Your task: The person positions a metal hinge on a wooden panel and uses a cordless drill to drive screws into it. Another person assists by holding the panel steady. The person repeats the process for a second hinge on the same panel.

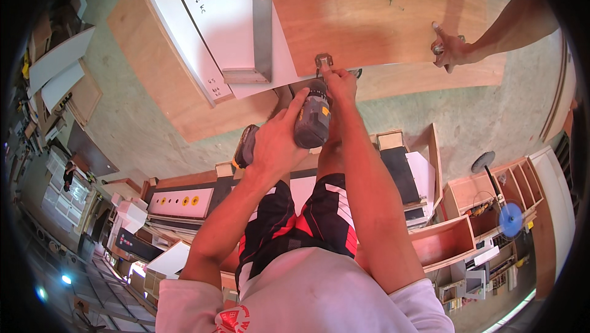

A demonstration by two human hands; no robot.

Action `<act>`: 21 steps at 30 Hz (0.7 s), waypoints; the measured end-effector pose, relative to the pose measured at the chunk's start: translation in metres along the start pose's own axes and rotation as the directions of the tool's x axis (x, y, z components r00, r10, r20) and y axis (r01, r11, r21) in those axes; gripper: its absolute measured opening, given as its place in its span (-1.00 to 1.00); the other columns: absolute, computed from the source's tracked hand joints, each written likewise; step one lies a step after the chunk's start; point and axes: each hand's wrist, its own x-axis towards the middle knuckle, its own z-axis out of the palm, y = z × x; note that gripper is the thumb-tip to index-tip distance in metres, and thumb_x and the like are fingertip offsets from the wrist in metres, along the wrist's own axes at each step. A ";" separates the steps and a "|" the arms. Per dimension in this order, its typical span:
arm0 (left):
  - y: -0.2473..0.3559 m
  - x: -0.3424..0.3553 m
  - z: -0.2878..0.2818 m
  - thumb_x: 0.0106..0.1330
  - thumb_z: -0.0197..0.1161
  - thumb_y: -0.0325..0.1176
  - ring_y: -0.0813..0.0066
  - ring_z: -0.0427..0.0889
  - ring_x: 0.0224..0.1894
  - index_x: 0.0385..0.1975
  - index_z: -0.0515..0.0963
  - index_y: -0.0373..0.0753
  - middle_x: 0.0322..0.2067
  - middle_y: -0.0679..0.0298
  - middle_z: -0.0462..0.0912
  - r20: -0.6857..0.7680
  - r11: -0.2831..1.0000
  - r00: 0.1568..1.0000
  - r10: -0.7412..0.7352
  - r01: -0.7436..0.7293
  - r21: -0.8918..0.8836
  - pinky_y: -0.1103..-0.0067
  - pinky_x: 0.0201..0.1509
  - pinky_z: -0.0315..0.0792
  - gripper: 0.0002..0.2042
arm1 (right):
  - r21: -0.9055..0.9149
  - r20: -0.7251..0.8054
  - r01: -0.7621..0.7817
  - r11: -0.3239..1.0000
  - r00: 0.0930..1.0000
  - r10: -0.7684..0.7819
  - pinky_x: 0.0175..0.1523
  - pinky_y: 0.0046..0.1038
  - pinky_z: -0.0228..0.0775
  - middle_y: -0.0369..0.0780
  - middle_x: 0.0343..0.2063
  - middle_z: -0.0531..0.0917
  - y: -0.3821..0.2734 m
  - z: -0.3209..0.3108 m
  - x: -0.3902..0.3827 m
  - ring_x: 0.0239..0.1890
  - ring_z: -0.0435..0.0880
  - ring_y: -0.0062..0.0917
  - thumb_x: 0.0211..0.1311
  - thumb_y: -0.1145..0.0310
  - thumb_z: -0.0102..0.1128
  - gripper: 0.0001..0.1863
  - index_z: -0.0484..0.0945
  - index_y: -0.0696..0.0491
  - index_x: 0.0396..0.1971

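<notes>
driving a screw with the cordless drill gripped in my left hand, my right hand pinching the metal hinge on the plywood panel at upper centre; fastening looks unfinished.

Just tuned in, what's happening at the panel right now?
The person's left hand grips a cordless drill, tip aimed at a small metal fitting on the edge of a brown plywood panel. The right hand steadies the fitting. A co-worker's hand holds another fitting at the panel's far corner. A metal square lies alongside.
</notes>
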 end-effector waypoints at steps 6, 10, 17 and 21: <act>0.001 0.001 0.000 0.13 0.39 -0.42 -0.24 0.73 -0.14 0.49 0.26 0.10 -0.03 -0.11 0.73 0.005 1.000 1.000 -0.016 0.016 -0.018 0.12 -0.10 0.60 -0.17 | -0.013 0.010 -0.009 1.000 1.000 0.009 -0.28 -0.31 0.50 -0.13 -0.51 0.75 0.009 0.002 0.009 -0.45 0.68 -0.46 0.14 -0.04 0.59 -0.47 0.80 0.23 -0.35; 0.001 0.001 -0.001 0.11 0.39 -0.43 -0.24 0.72 -0.11 0.49 0.25 0.09 -0.01 -0.11 0.72 0.005 1.000 1.000 -0.012 0.012 -0.014 0.13 -0.08 0.60 -0.16 | -0.027 0.006 -0.029 0.999 1.000 0.029 -0.26 -0.30 0.53 -0.13 -0.49 0.76 0.013 0.004 0.013 -0.43 0.72 -0.43 0.13 -0.06 0.59 -0.47 0.80 0.21 -0.33; -0.001 0.000 0.000 0.10 0.46 -0.27 -0.22 0.72 -0.12 0.53 0.21 0.05 -0.04 -0.04 0.71 0.009 0.999 1.000 -0.025 0.025 -0.034 0.10 -0.06 0.59 -0.10 | 0.016 0.052 -0.051 0.999 0.997 0.050 -0.27 -0.36 0.54 -0.13 -0.44 0.77 0.012 0.002 0.012 -0.42 0.73 -0.46 0.11 -0.05 0.60 -0.47 0.79 0.20 -0.31; -0.001 -0.001 -0.001 0.10 0.45 -0.27 -0.23 0.72 -0.14 0.53 0.21 0.06 -0.06 -0.06 0.71 0.035 0.999 0.999 -0.035 0.036 -0.025 0.08 -0.07 0.59 -0.10 | 0.037 0.057 -0.064 0.997 0.996 0.062 -0.34 -0.38 0.54 -0.17 -0.44 0.76 0.010 0.001 0.011 -0.43 0.71 -0.51 0.13 -0.01 0.60 -0.50 0.78 0.20 -0.31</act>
